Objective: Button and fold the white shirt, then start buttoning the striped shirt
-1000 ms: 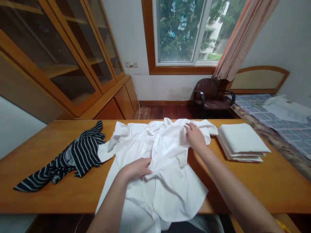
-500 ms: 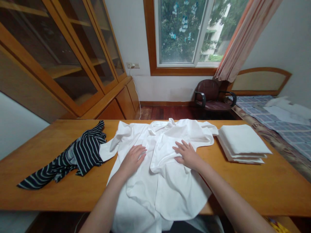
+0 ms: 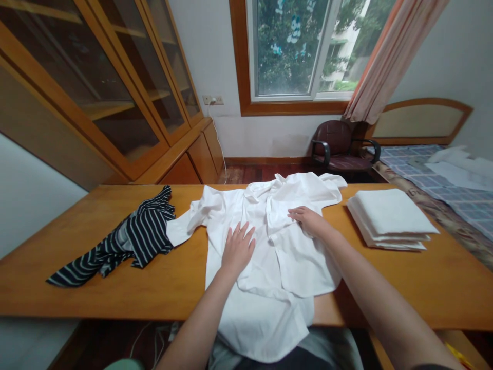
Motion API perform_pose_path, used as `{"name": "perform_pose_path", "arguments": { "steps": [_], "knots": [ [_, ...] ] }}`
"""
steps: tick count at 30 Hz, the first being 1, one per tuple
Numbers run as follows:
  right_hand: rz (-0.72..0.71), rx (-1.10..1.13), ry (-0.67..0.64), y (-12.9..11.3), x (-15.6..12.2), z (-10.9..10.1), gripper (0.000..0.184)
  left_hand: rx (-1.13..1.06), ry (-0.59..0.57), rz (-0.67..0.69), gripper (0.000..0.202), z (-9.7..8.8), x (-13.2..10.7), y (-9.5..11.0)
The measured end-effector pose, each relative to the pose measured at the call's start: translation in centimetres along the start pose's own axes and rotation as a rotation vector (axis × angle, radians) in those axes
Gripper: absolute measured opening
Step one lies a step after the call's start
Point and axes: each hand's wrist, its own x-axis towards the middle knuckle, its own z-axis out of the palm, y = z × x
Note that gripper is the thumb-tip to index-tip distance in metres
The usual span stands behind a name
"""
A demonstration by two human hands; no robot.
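A white short-sleeved shirt (image 3: 265,257) lies spread and wrinkled across the table, collar toward the far edge, its hem hanging over the near edge. My left hand (image 3: 239,249) rests on the left side of the shirt, palm down with fingers spread. On the right side of the shirt front, my right hand (image 3: 308,220) touches the cloth with its fingers stretched out to the left. A black-and-white striped garment (image 3: 148,234) lies crumpled to the left, touching the shirt's left sleeve. To the right sits a folded white cloth stack (image 3: 391,216).
The wooden table (image 3: 408,293) spans the view. Behind it stand a glass-door cabinet (image 3: 185,128) at left, a brown armchair (image 3: 339,141) and a bed (image 3: 435,164) at right. Cables (image 3: 156,341) hang below the near edge at left.
The shirt has shifted toward the far edge and its lower part has moved. My left hand has slid right along the cloth; my right hand has moved slightly right and farther away.
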Motion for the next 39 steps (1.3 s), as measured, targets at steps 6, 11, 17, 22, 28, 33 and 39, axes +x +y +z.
{"name": "perform_pose_path", "arguments": {
  "steps": [6, 11, 17, 22, 28, 33, 39],
  "knots": [
    [-0.044, 0.020, 0.038, -2.8, -2.5, -0.4, 0.038, -0.036, -0.018, -0.007, 0.045, -0.5, -2.0, 0.2],
    [-0.016, 0.079, -0.008, -5.3, -6.6, -1.4, 0.048, 0.010, -0.017, 0.028, 0.050, -0.7, -6.5, 1.3],
    [0.094, 0.404, -0.222, -7.2, -8.8, -4.6, 0.028, -0.019, -0.081, 0.075, 0.043, -2.7, -10.2, 1.4],
    [0.327, 0.593, 0.000, -5.5, -5.3, -6.2, 0.040, -0.165, -0.147, 0.067, 0.034, -6.5, -5.4, 0.0],
    [0.197, 0.325, 0.422, -1.5, 3.3, -6.1, 0.035, -0.252, -0.046, 0.176, 0.052, -6.7, 5.0, -1.7],
    [0.045, 0.320, 0.088, -0.5, 7.0, -5.0, 0.048, -0.264, -0.254, 0.233, 0.054, -4.9, 9.9, -2.1],
    [0.030, 0.260, -0.149, -1.1, 6.3, -4.8, 0.033, -0.324, -0.499, 0.281, 0.040, -4.2, 10.9, -2.6]
  ]
}}
